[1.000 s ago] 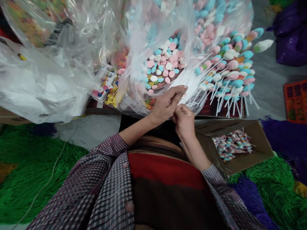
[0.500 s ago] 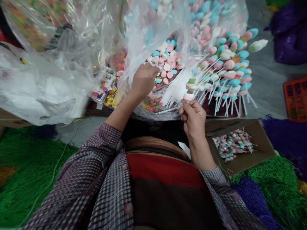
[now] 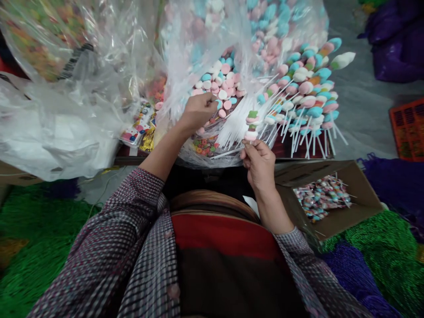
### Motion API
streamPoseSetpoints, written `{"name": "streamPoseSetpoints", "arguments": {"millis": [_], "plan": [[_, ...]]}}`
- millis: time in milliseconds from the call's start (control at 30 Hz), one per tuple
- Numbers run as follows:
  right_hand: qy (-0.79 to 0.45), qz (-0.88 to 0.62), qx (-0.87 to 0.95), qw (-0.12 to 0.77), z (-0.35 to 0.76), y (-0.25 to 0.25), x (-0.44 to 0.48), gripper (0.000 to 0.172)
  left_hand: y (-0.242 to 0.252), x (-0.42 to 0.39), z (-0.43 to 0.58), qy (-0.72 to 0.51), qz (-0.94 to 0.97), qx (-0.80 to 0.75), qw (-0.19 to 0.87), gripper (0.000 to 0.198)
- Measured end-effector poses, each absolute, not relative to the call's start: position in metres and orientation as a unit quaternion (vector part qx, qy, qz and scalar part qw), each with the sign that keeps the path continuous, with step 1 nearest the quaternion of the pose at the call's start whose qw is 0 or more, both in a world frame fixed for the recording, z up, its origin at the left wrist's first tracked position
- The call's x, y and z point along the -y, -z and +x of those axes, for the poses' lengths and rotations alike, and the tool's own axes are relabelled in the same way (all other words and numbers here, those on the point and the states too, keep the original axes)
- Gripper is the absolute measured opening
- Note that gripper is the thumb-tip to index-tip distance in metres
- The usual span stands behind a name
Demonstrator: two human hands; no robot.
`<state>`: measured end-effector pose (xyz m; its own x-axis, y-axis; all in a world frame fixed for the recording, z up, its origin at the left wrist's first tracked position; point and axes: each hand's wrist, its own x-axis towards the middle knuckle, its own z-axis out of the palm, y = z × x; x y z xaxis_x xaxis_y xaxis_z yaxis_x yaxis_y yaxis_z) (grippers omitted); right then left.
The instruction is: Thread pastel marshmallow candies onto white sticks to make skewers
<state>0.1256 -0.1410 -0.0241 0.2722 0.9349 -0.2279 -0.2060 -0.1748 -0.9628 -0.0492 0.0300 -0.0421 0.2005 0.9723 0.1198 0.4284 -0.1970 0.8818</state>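
Note:
My left hand (image 3: 199,109) reaches over loose pink, white and blue marshmallows (image 3: 226,83) in an open clear bag. Its fingertips are pinched together on a blue marshmallow (image 3: 219,104). My right hand (image 3: 261,161) grips the stick of a marshmallow skewer held upright. Threaded on this skewer (image 3: 251,127) are pink and white pieces with green ones between, a green one on top. White sticks (image 3: 233,126) lie fanned out between my hands. Below my left wrist are small colourful ring-shaped candies (image 3: 203,145).
Filled skewers (image 3: 308,95) are piled at the table's right. A cardboard box (image 3: 361,194) with wrapped skewers stands below. Plastic bags (image 3: 56,128) cover the left. An orange crate (image 3: 409,128) and green tinsel-like strands (image 3: 387,243) lie on the right floor.
My left hand has lowered slightly, and a blue marshmallow now shows at its fingertips. My right hand keeps its grip on the skewer. The whole view has shifted a little.

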Motion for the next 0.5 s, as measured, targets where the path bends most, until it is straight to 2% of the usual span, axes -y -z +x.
{"name": "streamPoseSetpoints", "arguments": {"millis": [100,233,367,500], "plan": [[-0.513,-0.566,0.314,0.564,0.124,0.024,0.141,0.025,0.046,-0.033,-0.036,-0.345,0.701,-0.488,0.389,0.021],[-0.513,-0.559,0.314,0.571,0.124,0.025,0.142,0.024,0.062,-0.038,-0.022,-0.337,0.702,-0.518,0.354,0.029],[-0.512,-0.556,0.312,0.576,0.127,0.026,0.142,0.027,0.057,-0.026,-0.024,-0.259,0.751,-0.556,0.243,0.009],[-0.518,-0.548,0.305,0.581,0.126,0.029,0.142,0.027,0.04,-0.002,-0.028,-0.151,0.812,-0.549,0.129,0.016]]}}
